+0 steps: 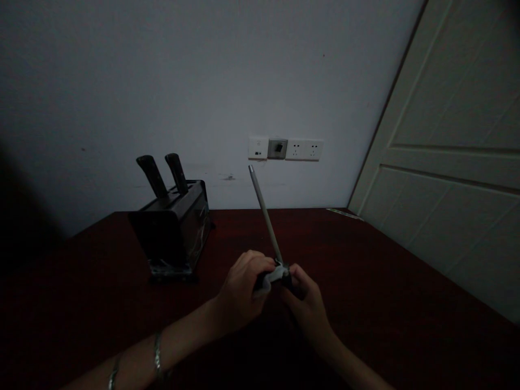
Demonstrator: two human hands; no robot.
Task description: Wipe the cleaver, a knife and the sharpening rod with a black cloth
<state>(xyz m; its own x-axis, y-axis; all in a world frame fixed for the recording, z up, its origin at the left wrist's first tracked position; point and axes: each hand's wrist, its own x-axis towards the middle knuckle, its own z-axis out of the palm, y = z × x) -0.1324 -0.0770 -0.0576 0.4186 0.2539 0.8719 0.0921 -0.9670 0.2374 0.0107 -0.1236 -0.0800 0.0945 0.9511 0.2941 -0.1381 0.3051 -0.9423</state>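
Note:
A sharpening steel (pixel 265 214) rises from between my hands, its grey rod tilted up and to the left. Its dark handle end sits low, in my right hand (pixel 306 306), whose fingers are closed round it. My left hand (pixel 246 284) is closed on a crumpled white cloth or tissue (pixel 266 284), pressed against the base of the rod. Something dark shows beside the cloth under my left fingers; its kind is unclear in the dim light. To the left stands a black knife block (pixel 174 227) holding two black-handled knives (pixel 152 176).
The dark red table (pixel 349 260) reaches back to a pale wall with sockets and a switch (pixel 277 148). A panelled white door or cabinet (pixel 447 216) stands along the right edge. A thin strip (pixel 344 214) lies at the table's back right.

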